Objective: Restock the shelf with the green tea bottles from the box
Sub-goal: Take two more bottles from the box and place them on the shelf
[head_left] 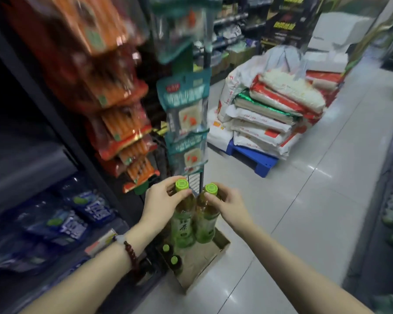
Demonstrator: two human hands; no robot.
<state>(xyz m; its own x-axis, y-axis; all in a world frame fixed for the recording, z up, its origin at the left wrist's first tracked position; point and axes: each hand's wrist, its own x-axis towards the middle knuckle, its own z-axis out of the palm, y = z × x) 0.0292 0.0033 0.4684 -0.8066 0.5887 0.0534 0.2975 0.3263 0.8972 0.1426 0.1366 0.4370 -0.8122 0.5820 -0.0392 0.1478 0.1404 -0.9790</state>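
Fingers [179,196] of the left hand [161,202] are curling round the neck of one green tea bottle [182,220], just under its lime cap, thumb in front and the rest wrapping behind; the right hand [225,205] is doing the same thing to a second green tea bottle [205,223], fingers pinching right below the cap; both bottles are hanging upright, side by side and pretty much touching, over the open cardboard box [220,248] that's sitting on the tiled floor [304,211]; two more lime caps [170,254] are poking up from bottles down in the box's left side. Left wrist is wearing a dark beaded bracelet [131,254]; off to the left a dark shelf [43,223] is carrying blue packs, kinda blurry so not reading those; above the hands, orange snack packets [127,132] and teal packets [186,114] are hanging on strips; further back, rice sacks [270,114] are piling up on a blue pallet [256,160].
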